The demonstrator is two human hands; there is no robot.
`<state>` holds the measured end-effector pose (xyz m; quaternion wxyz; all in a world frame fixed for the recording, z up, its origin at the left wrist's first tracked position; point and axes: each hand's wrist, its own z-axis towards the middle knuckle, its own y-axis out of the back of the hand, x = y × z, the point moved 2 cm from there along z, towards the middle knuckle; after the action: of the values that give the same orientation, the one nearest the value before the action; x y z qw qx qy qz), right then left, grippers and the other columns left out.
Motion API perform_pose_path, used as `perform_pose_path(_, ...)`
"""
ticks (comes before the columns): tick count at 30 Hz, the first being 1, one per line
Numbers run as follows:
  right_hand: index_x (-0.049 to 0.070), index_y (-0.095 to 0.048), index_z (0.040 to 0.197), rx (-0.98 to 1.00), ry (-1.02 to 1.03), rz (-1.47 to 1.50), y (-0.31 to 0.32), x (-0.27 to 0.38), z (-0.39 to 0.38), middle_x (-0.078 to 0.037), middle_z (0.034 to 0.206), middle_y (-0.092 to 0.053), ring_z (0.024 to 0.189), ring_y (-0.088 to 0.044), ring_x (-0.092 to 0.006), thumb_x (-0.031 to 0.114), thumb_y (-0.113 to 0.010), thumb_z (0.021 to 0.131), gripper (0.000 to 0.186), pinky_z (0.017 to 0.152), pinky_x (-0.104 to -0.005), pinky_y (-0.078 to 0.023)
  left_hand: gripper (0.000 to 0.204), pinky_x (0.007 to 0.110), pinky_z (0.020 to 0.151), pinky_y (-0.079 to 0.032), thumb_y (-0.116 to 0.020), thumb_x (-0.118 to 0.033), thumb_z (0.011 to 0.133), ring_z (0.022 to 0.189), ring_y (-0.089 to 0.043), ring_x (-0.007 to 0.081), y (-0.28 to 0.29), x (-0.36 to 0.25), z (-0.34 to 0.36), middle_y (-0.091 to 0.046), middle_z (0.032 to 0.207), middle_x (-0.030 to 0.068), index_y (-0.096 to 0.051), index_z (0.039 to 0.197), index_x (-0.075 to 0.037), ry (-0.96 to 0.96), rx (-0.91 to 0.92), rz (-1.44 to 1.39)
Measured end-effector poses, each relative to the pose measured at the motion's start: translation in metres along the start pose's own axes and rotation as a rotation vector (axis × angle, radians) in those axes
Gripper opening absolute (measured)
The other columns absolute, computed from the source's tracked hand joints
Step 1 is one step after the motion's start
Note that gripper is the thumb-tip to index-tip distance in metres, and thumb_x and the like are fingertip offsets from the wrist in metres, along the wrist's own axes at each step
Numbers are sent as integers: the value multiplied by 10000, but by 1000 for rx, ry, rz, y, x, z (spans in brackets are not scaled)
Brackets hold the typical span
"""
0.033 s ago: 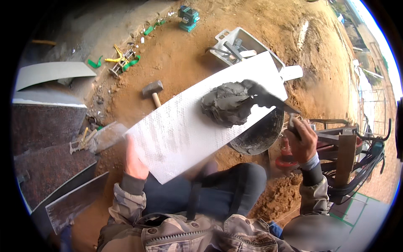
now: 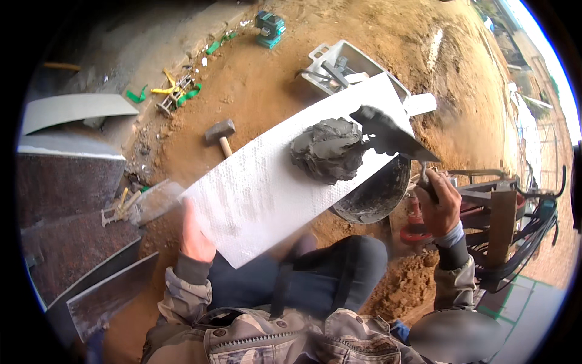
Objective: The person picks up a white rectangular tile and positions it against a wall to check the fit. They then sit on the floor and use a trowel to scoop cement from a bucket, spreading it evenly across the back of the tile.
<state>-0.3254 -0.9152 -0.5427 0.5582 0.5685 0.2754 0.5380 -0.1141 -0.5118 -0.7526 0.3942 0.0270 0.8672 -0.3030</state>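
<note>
A long white textured panel (image 2: pixel 254 200) slants across my lap, its far end over a grey crate. My left hand (image 2: pixel 197 233) grips the panel's near left edge, the fingers partly hidden behind it. A thick lump of dark grey mortar (image 2: pixel 327 150) sits on the panel's far half. My right hand (image 2: pixel 439 203) is closed round the handle of a trowel (image 2: pixel 394 138). The mortar-smeared blade is just right of the lump, over the panel's right edge. Under that edge, partly covered, is a black bucket (image 2: pixel 379 194) with grey mortar on its inner wall.
The grey crate (image 2: pixel 394 79) holds tools. A mallet (image 2: pixel 219 130) lies on the dirt left of the panel. Farther off are a teal device (image 2: pixel 270 29) and yellow-green straps (image 2: pixel 173 91). Dark slabs (image 2: pixel 73 182) stand at left; a red-framed machine with cables (image 2: pixel 509 224) is at right.
The trowel blade has shifted slightly right and turned, so more of its face shows beside the mortar lump. My right hand has moved slightly right; the left hand and panel are nearly still.
</note>
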Motion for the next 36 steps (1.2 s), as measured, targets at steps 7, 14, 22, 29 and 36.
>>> perform_pose_path(7, -25, -606, 1135, 71, -150, 107, -19, 55, -23, -209, 894, -674, 792, -683, -353, 132, -712, 879, 319, 711, -381, -536, 603, 473, 1131, -355, -408, -453, 1053, 1359, -453, 289, 7, 9, -7, -464, 1503, 100, -367, 1497, -48, 217, 127, -416)
perform_pose_path(14, -24, -627, 1082, -99, -271, 216, -47, 79, -36, -167, 860, -685, 738, -695, -258, 83, -743, 842, 287, 665, -332, -540, 648, 475, 1124, -358, -459, -476, 1030, 1355, -445, 289, 16, 26, -6, -441, 1515, 100, -346, 1506, -52, 121, 168, -420)
perform_pose_path(22, -28, -596, 1132, -103, -308, 318, -116, 113, -93, -131, 827, -629, 717, -624, -185, 50, -617, 929, 219, 678, -308, -503, 642, 374, 998, -452, -568, -491, 984, 1152, -565, 235, 29, 48, -16, -581, 1298, 123, -484, 1366, 19, 38, 56, -55)
perform_pose_path(29, -10, -563, 1137, -201, -122, 302, -181, 101, -136, -178, 898, -564, 781, -593, -371, -17, -718, 772, 396, 662, -401, -490, 645, 366, 995, -446, -568, -468, 989, 1146, -553, 233, 34, 34, -11, -563, 1313, 128, -459, 1393, 24, 107, 118, 48)
perform_pose_path(36, -10, -569, 1108, -278, -121, 312, -235, 101, -141, -182, 947, -576, 805, -596, -388, -76, -664, 724, 401, 666, -423, -509, 615, 451, 1067, -422, -500, -438, 1021, 1242, -541, 294, 14, 23, -16, -533, 1400, 132, -388, 1463, -25, 234, 224, -278)
